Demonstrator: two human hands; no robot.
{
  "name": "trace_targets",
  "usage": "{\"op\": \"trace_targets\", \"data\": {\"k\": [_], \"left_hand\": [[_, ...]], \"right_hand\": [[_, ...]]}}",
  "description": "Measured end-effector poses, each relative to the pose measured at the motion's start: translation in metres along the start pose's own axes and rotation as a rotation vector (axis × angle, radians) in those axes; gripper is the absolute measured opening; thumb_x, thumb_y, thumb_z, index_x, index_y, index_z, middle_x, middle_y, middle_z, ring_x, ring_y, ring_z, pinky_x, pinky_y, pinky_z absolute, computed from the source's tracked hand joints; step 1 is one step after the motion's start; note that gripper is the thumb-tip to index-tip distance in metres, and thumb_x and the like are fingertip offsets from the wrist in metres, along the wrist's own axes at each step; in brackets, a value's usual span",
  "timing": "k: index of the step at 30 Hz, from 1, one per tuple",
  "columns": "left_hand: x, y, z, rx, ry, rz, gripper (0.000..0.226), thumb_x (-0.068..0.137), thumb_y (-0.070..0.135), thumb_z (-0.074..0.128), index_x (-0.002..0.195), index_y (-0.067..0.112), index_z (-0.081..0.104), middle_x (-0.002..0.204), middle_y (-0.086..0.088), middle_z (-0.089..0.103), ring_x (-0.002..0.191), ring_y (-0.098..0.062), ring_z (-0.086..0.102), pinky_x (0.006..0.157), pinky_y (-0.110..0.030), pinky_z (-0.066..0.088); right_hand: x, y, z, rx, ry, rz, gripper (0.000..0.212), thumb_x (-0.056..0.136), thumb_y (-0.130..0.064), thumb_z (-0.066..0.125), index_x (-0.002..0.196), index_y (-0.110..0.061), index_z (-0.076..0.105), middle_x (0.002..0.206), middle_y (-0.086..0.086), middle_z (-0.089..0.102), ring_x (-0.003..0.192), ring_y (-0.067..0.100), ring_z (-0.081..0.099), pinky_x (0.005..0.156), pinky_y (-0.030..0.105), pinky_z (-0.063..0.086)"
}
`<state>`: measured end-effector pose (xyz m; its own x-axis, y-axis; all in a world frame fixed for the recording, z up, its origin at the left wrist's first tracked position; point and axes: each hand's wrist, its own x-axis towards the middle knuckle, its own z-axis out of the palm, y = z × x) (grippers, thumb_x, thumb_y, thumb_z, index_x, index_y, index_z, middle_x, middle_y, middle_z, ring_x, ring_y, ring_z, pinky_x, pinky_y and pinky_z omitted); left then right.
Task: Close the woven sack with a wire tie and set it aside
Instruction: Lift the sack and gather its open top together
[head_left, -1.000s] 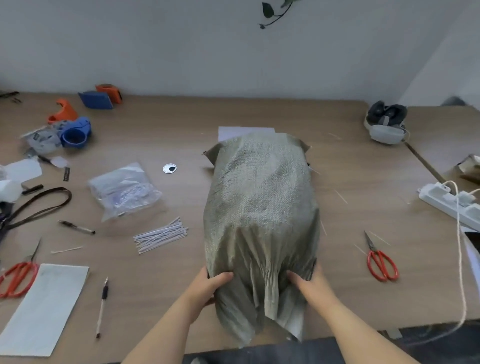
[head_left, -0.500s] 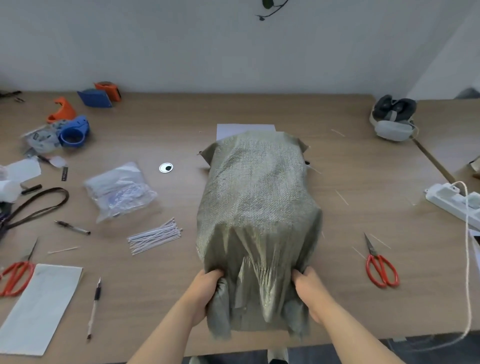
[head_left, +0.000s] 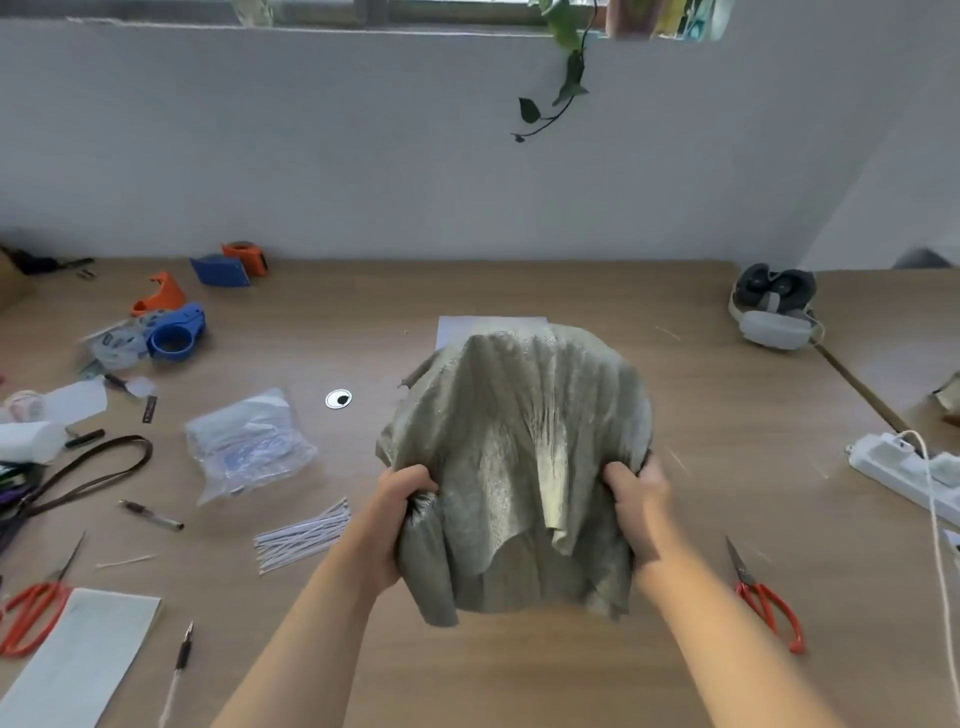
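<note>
A grey-green woven sack (head_left: 519, 431), full and bulging, is in the middle of the wooden table, its open mouth turned toward me and hanging in loose folds. My left hand (head_left: 397, 512) grips the sack's mouth fabric on the left side. On the right side my right hand (head_left: 636, 499) is clenched on the fabric. The sack's near end looks raised off the table. A bundle of white wire ties (head_left: 301, 535) lies on the table just left of my left forearm.
Red scissors (head_left: 766, 603) lie right of my right arm; a second red pair (head_left: 31, 610) sits at the left edge beside white paper (head_left: 78, 660). A clear plastic bag (head_left: 247, 444), pens, tape dispensers (head_left: 174, 332), a power strip (head_left: 906, 465) and a headset (head_left: 774, 306) ring the sack.
Both hands have gathered more of the mouth fabric and lifted the sack's near end, tipping it up. The camera has tilted up, showing more wall.
</note>
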<state>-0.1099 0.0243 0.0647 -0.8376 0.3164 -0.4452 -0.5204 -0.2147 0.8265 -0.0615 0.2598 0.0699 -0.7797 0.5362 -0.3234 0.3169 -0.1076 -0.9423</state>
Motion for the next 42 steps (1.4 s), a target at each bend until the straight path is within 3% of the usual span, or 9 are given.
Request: {"op": "trace_targets", "data": {"k": [5,8,11,16,21,27,32,37,42], "left_hand": [[0.005,0.063,0.016,-0.050,-0.026,0.051,0.019,0.088,0.013,0.048,0.076,0.006,0.062,0.061,-0.008,0.063,0.053,-0.021,0.064,0.056,-0.027,0.051],[0.009,0.102,0.022,-0.033,-0.032,0.081,0.021,0.082,0.021,0.056,0.097,0.007,0.061,0.076,-0.011,0.064,0.068,-0.025,0.064,0.072,-0.035,0.051],[0.009,0.136,0.027,-0.034,-0.046,0.131,0.023,0.084,0.022,0.053,0.101,0.008,0.060,0.079,-0.011,0.064,0.072,-0.027,0.064,0.076,-0.037,0.050],[0.004,0.179,0.035,0.010,-0.099,0.218,0.025,0.091,0.018,0.044,0.092,0.013,0.068,0.077,-0.009,0.067,0.069,-0.024,0.065,0.076,-0.037,0.050],[-0.003,0.198,0.031,0.021,-0.100,0.183,0.016,0.090,0.024,0.051,0.084,0.013,0.062,0.075,-0.006,0.063,0.065,-0.022,0.064,0.067,-0.031,0.053],[-0.009,0.198,0.021,-0.027,-0.131,0.162,0.029,0.093,0.026,0.049,0.110,0.011,0.067,0.097,-0.012,0.069,0.080,-0.027,0.068,0.080,-0.036,0.054],[-0.012,0.192,0.014,-0.054,-0.056,0.173,0.053,0.099,0.044,0.045,0.123,0.004,0.071,0.117,-0.016,0.073,0.092,-0.030,0.073,0.090,-0.040,0.052],[-0.010,0.190,-0.001,-0.151,0.076,0.221,0.049,0.096,0.053,0.043,0.086,0.013,0.069,0.073,-0.007,0.071,0.052,-0.020,0.069,0.047,-0.021,0.050],[-0.001,0.173,-0.013,0.144,0.415,0.518,0.008,0.095,0.020,0.056,0.091,0.014,0.056,0.079,-0.007,0.053,0.058,-0.018,0.043,0.053,-0.028,0.034]], "right_hand": [[0.017,-0.070,0.005,-0.176,0.087,-0.108,0.058,0.088,-0.020,0.060,0.141,-0.015,0.038,0.116,0.007,0.062,0.092,0.026,0.062,0.078,0.037,0.051],[0.022,-0.104,0.008,-0.143,0.079,-0.209,0.083,0.082,-0.025,0.067,0.151,-0.023,0.021,0.129,-0.001,0.048,0.109,0.027,0.057,0.093,0.042,0.049],[0.023,-0.134,0.006,-0.071,-0.035,-0.300,0.064,0.085,-0.014,0.064,0.142,-0.029,0.038,0.124,0.005,0.057,0.104,0.031,0.066,0.092,0.052,0.055],[0.016,-0.175,0.008,0.012,-0.160,-0.368,0.021,0.093,0.000,0.055,0.102,-0.009,0.071,0.100,0.022,0.072,0.077,0.022,0.067,0.073,0.036,0.057],[0.012,-0.197,0.002,0.046,-0.211,-0.353,0.021,0.092,-0.001,0.054,0.094,-0.001,0.075,0.087,0.016,0.074,0.063,0.015,0.068,0.057,0.023,0.058],[0.006,-0.200,0.002,0.260,-0.346,-0.239,0.035,0.091,-0.012,0.042,0.103,0.004,0.071,0.098,0.023,0.073,0.085,0.030,0.070,0.076,0.038,0.058],[0.017,-0.192,-0.001,0.257,-0.479,-0.208,0.055,0.080,0.015,0.028,0.123,0.005,0.061,0.119,0.028,0.068,0.108,0.041,0.066,0.094,0.049,0.053],[0.025,-0.184,-0.005,0.037,-0.567,-0.364,0.044,0.085,0.017,0.059,0.122,-0.007,0.064,0.114,0.019,0.073,0.104,0.029,0.070,0.083,0.038,0.060],[0.008,-0.190,0.004,-0.155,-0.351,-0.605,0.025,0.075,0.010,0.064,0.066,-0.012,0.069,0.060,0.000,0.066,0.052,0.009,0.056,0.050,0.016,0.044]]}}
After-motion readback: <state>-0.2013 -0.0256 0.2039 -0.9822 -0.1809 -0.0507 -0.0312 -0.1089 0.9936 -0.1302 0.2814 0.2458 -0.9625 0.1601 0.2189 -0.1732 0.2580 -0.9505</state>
